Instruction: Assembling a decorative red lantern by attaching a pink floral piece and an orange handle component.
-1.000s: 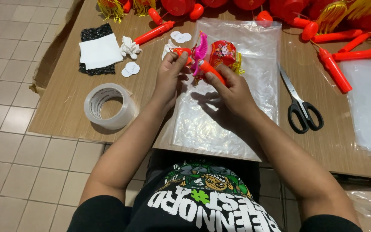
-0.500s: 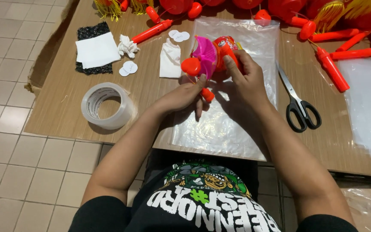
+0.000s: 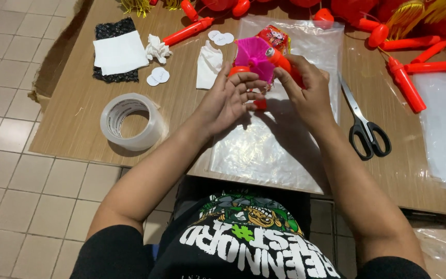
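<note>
Both hands hold a small toy lantern above a clear plastic bag that lies on the wooden table. My left hand cups the toy's red lower part, fingers curled around it. My right hand grips the red-orange stick and body on the right side. A pink pleated paper fan spreads open at the top of the toy. A red printed lantern part shows just behind it.
A roll of clear tape sits left of my hands. Black-handled scissors lie to the right. White paper on a black mat, small white cut-outs, and several red sticks and lanterns line the far edge.
The toy has been turned and raised slightly between my hands. The pink fan now faces up and sits higher, and my left fingers have moved under the red base.
</note>
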